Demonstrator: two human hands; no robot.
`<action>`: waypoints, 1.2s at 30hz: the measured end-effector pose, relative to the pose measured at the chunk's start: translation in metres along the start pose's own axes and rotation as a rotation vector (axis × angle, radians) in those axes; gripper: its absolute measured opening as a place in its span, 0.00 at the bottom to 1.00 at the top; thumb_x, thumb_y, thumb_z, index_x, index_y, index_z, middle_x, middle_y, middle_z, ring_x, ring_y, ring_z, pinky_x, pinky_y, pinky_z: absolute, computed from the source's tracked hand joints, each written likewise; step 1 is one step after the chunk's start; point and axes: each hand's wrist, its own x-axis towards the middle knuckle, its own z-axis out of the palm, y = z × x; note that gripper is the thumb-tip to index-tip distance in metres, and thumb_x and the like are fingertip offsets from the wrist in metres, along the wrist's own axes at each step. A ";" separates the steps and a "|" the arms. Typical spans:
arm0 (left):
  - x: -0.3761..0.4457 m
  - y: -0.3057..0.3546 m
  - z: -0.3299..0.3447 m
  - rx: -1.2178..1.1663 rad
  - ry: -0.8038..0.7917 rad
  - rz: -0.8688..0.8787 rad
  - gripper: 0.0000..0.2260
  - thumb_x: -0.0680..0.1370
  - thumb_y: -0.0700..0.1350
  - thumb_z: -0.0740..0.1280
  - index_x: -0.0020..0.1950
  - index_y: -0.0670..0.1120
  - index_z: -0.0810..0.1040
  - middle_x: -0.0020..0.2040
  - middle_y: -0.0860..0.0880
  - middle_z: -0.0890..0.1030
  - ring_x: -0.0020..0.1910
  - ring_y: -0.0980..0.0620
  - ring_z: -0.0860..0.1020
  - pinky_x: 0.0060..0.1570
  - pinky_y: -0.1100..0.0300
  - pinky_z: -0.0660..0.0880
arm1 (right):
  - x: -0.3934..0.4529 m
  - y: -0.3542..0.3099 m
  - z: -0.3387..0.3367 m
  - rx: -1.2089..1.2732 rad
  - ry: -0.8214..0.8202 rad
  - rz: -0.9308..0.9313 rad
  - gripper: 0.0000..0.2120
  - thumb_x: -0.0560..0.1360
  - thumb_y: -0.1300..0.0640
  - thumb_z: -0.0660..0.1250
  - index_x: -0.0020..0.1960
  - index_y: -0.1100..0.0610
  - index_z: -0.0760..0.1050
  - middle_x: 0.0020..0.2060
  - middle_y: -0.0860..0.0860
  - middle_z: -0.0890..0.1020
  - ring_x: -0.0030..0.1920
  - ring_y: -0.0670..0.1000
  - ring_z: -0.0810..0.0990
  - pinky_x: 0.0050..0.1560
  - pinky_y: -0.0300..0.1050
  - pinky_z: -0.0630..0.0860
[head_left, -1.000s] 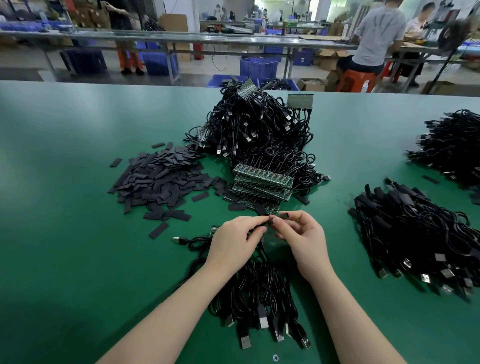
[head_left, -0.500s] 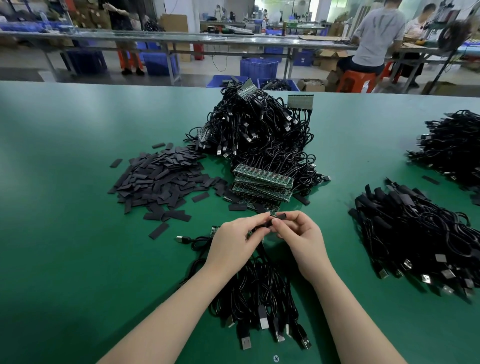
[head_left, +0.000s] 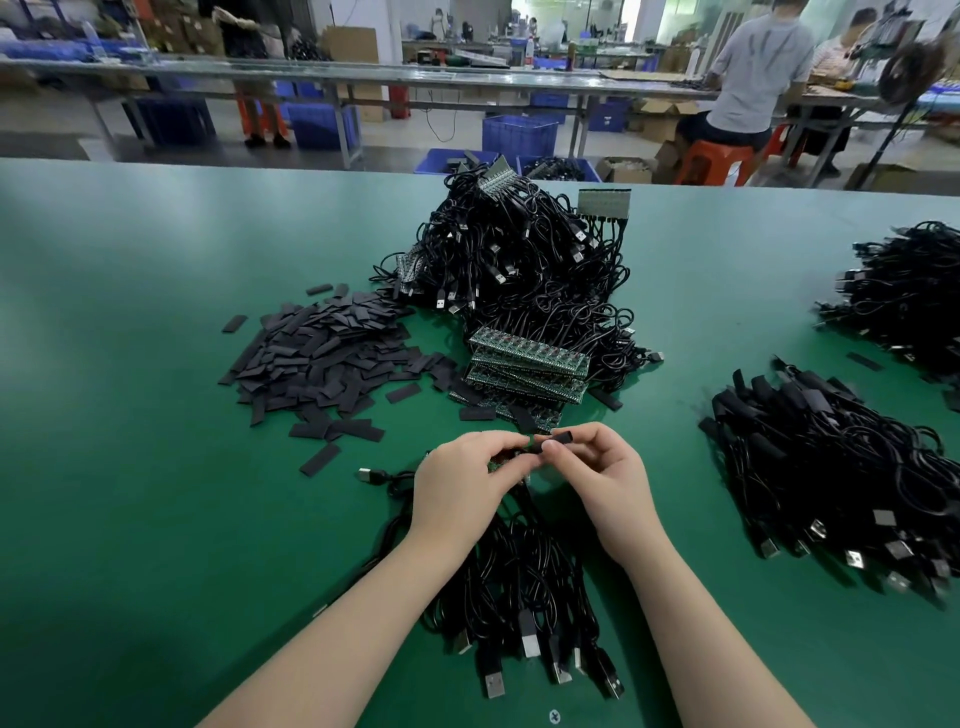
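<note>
**Mia:** Black tube (head_left: 558, 438) there. Who has it?

**Ben:** The right hand (head_left: 608, 483) pinches it with thumb and fingertips, just above the table (head_left: 130, 467).

**Mia:** And the left hand (head_left: 462, 483)?

**Ben:** Its fingers curl round a small green board (head_left: 501, 462). The two hands meet in the middle, right over a bunch of cords (head_left: 524, 587).

**Mia:** What is the job now?

**Ben:** I think the tube is going over the board. The fingers hide how far on it is.

**Mia:** What comes next?

**Ben:** Hold the board steady and slide the tube straight, so it does not catch on a corner.

**Mia:** How does the tube look?

**Ben:** Short, dark and puffed open, not flat like the ones in the heap (head_left: 322, 358) on the left.
</note>
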 end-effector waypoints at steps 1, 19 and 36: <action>0.000 0.001 0.000 0.008 0.001 0.001 0.11 0.73 0.62 0.69 0.52 0.61 0.83 0.46 0.62 0.83 0.46 0.63 0.78 0.44 0.63 0.75 | 0.000 0.000 0.000 0.000 0.008 -0.003 0.04 0.74 0.63 0.73 0.46 0.58 0.80 0.41 0.53 0.87 0.41 0.46 0.84 0.42 0.34 0.77; 0.000 0.005 0.001 0.191 0.081 0.197 0.10 0.76 0.53 0.71 0.55 0.52 0.85 0.46 0.54 0.85 0.46 0.54 0.82 0.52 0.56 0.73 | 0.000 -0.002 -0.001 0.012 0.034 -0.008 0.08 0.74 0.59 0.74 0.44 0.46 0.83 0.42 0.52 0.87 0.44 0.47 0.85 0.46 0.36 0.79; -0.001 0.009 -0.003 0.099 0.024 0.223 0.08 0.77 0.50 0.70 0.53 0.52 0.85 0.40 0.54 0.85 0.40 0.53 0.81 0.47 0.52 0.76 | 0.002 0.000 -0.005 0.048 0.013 0.020 0.04 0.72 0.62 0.74 0.45 0.57 0.79 0.41 0.55 0.87 0.42 0.48 0.85 0.45 0.37 0.79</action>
